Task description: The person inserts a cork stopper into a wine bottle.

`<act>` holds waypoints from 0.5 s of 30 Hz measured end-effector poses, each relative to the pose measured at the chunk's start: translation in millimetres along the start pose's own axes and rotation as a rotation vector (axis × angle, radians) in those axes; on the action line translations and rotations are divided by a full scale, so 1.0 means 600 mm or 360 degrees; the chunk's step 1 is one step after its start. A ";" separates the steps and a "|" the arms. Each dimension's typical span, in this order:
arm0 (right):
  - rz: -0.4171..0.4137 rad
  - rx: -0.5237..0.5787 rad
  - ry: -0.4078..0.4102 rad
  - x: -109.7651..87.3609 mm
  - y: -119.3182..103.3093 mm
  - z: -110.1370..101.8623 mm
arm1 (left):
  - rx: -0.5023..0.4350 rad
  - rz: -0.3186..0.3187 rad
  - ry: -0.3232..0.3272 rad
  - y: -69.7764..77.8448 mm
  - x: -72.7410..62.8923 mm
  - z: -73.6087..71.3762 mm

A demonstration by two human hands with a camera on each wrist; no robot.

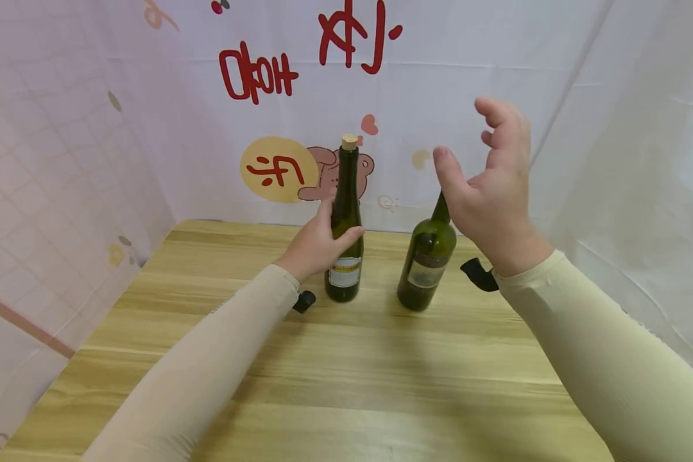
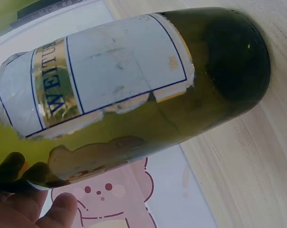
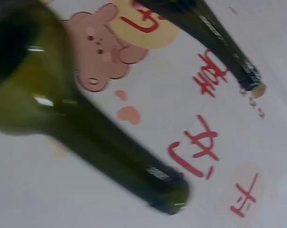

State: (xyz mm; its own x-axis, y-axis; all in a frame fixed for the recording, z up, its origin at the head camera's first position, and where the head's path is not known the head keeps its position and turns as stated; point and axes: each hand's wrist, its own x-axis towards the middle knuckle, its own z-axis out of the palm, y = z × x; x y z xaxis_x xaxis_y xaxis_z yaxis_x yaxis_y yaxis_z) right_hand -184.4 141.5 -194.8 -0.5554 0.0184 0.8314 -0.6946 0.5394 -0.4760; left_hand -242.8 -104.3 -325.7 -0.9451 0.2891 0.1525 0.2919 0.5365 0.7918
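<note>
The person's left hand (image 1: 312, 245) grips a slender dark green glass bottle (image 1: 349, 192) around its body, the thumb across the front and the fingers around the far side. This bottle stands upright on the pale wood-grain counter (image 1: 346, 378), left of centre, near the back edge, with a light tan cork (image 1: 350, 142) in its mouth and a worn white paper label (image 1: 344, 274) crossed by a gold band low on its side; the left wrist view shows the letters WEITU on that band. The right hand (image 1: 496, 183) is raised, thumb and loosely bent fingers spread apart, holding nothing. In the head view it covers the neck of a broad-shouldered olive-green glass bottle (image 1: 433, 239), which stands just right of the first, the two well apart, with a faded dark and beige label (image 1: 426, 271). The right wrist view blurs this second bottle's mouth. Cream fabric sleeves (image 1: 208, 366) cover both arms. Behind the counter hangs a white cloth backdrop (image 1: 456, 77) printed with red characters and a pink cartoon bear (image 1: 326, 176)
</note>
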 end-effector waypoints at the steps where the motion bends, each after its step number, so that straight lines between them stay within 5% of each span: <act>1: 0.0037 0.0022 0.0020 -0.008 0.011 -0.003 | 0.0003 0.0000 0.0003 0.000 0.000 0.000; 8: 0.0472 0.0124 -0.0073 -0.065 0.085 -0.021 | -0.0007 0.0012 0.0007 0.001 0.001 0.001; 15: 0.0881 0.0090 -0.0541 -0.107 0.134 -0.022 | -0.0029 -0.0005 -0.0002 -0.001 0.003 0.004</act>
State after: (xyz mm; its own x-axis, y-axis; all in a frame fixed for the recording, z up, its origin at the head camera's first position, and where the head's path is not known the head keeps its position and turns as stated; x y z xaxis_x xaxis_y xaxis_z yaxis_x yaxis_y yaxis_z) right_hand -198.7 194.8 -282.7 -0.9452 0.0083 0.3264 -0.2823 0.4813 -0.8298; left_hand -244.2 -102.3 -326.9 -0.9458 0.2882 0.1495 0.2862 0.5229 0.8029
